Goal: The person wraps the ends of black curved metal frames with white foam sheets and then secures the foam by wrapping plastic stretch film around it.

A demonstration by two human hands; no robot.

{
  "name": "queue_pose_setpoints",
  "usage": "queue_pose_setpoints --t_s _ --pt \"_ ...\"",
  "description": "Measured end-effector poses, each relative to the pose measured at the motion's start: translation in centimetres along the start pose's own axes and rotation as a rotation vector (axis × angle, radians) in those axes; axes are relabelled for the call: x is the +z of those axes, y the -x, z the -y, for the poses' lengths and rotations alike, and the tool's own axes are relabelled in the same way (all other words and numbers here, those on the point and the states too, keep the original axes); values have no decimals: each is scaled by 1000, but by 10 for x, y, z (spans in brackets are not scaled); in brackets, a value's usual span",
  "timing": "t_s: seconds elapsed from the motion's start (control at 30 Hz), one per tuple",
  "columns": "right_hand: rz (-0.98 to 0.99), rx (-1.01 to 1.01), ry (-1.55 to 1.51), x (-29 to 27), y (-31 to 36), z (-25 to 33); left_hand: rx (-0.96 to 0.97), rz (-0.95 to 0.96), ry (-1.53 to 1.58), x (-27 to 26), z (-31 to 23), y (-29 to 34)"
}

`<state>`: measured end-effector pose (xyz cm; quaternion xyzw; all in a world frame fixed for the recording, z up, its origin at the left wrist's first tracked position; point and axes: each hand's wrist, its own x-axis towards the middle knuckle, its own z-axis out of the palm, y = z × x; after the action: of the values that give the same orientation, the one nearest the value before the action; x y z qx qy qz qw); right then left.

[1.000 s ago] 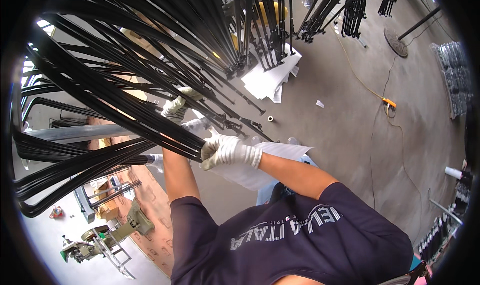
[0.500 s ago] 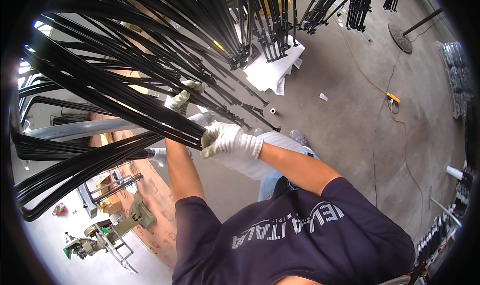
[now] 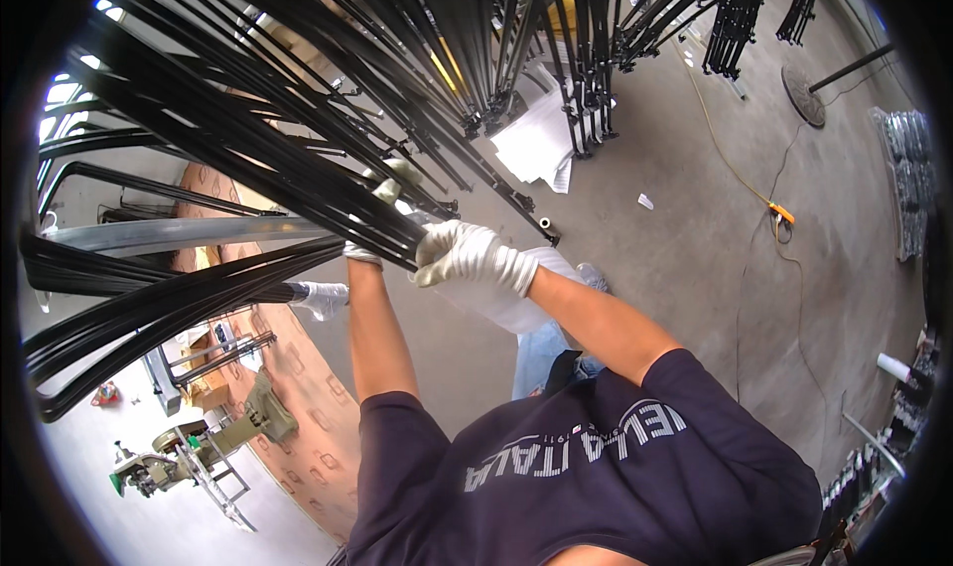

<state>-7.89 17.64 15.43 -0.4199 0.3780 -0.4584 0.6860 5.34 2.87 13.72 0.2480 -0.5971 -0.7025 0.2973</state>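
Black rods (image 3: 338,194) shifted forward, ends gripped by right hand (image 3: 465,254), left hand's (image 3: 405,172) grip unclear

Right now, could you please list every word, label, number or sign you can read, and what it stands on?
Dark shirt: large pale lettering and smaller print, which I won't copy out.
Orange block on the floor: any marking too small to read.
Elsewhere: none legible.

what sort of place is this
Probably a workshop or small factory: masses of bent black rods, an olive-green machine at lower left and a plastic-wrapped stack at the right suggest it.
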Motion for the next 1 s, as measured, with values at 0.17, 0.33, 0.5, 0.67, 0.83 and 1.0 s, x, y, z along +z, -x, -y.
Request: queue_pose_setpoints --t_s 0.17,0.33,0.5,0.67,0.83,1.0 --pt "52 46 -8 -5 -3 21 -148 -106 -130 -95 103 40" --pt "-57 -1 64 -27 0 28 -178 -163 342 -19 33 29" --pt "-60 59 36 -33 -2 28 -248 48 338 -32 25 41" --pt "-75 79 99 -48 -3 23 -221 92 365 -18 10 44" --pt "-60 75 110 -45 -4 27 -165 181 278 -28 18 42" --pt "-69 104 69 -46 -4 24 -142 34 236 -25 29 41"
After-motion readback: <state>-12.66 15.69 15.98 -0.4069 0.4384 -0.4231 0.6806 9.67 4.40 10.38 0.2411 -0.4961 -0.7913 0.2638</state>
